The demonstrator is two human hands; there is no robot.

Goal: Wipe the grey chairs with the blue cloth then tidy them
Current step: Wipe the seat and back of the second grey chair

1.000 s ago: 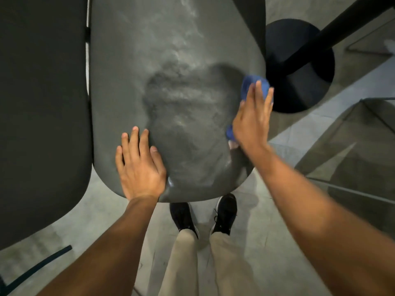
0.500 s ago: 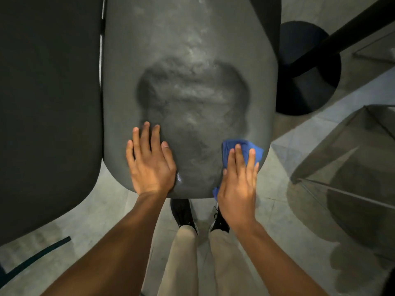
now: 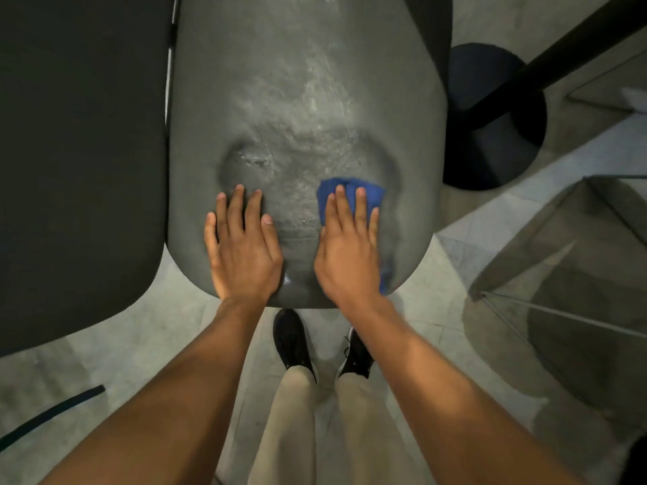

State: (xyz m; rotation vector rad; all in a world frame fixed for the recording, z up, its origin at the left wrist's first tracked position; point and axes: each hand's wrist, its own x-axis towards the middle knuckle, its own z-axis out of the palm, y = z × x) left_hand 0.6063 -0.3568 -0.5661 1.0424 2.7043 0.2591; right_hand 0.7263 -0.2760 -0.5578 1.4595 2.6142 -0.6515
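A: Where are the hands on the grey chair (image 3: 308,99)?

B: Both lie flat on the near end of its seat. The left hand (image 3: 243,250) rests there with its fingers straight and spread, holding nothing. The right hand (image 3: 346,253) presses the blue cloth (image 3: 350,192) against the chair, fingers straight on top of it.

A: How much of the cloth shows?

B: A bunched part past the fingertips, and a blue sliver by the chair's near edge. The rest is under the palm, so I can't tell how it's folded.

A: What's around the chair?

B: A second, darker seat (image 3: 77,152) just to its left, a round black base (image 3: 497,117) with a black pole (image 3: 574,43) to its right, and black shoes (image 3: 292,341) on the floor below its near edge.
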